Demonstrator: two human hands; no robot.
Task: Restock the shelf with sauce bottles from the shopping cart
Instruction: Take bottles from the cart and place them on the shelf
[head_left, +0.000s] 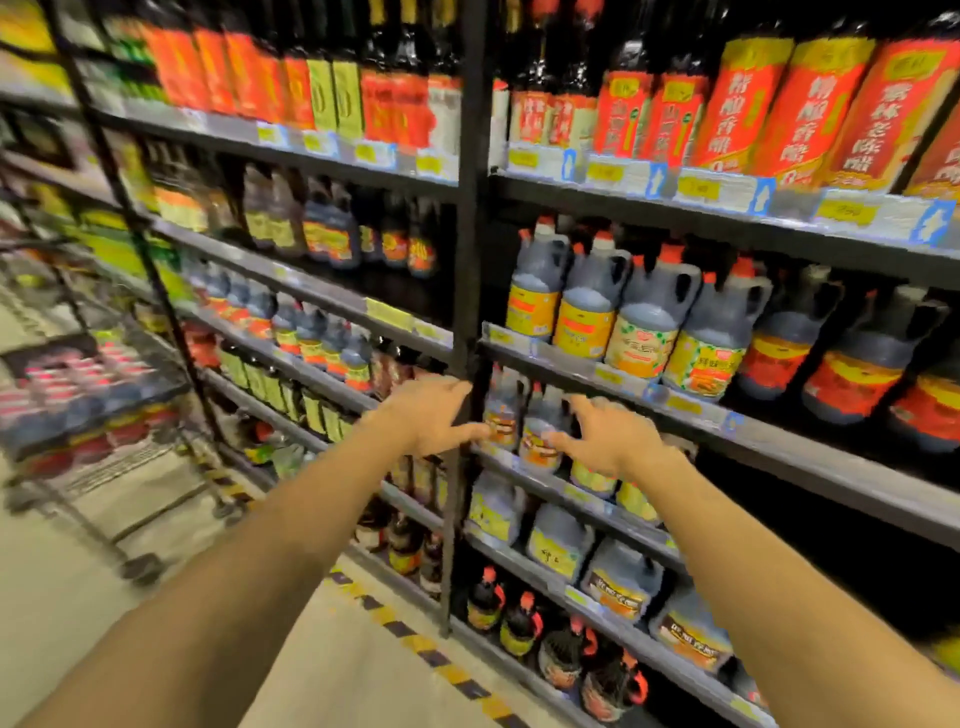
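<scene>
— What's in the shopping cart (98, 415) at the left?

— Its basket is packed with rows of dark sauce bottles (78, 410), red-capped and upright, long axes vertical; the picture is blurred there, so I can't read the labels.

— And the hands?

— The left hand (434, 413) is open in front of the black upright post (470, 312), fingers loosely spread and pointing right, holding nothing. I can't tell whether it touches the post.

— The right one?

— The right hand (608, 436) is open too, fingers spread and slightly bent, thumb pointing left, at the front edge of the shelf (779, 447). It's just beside two handled jugs (524, 421) standing upright at that shelf's left end, caps up. I can't tell whether the fingertips touch them.

— The shelf above?

— A row of bigger jugs (639, 317) with red caps, all upright along the front edge.
</scene>
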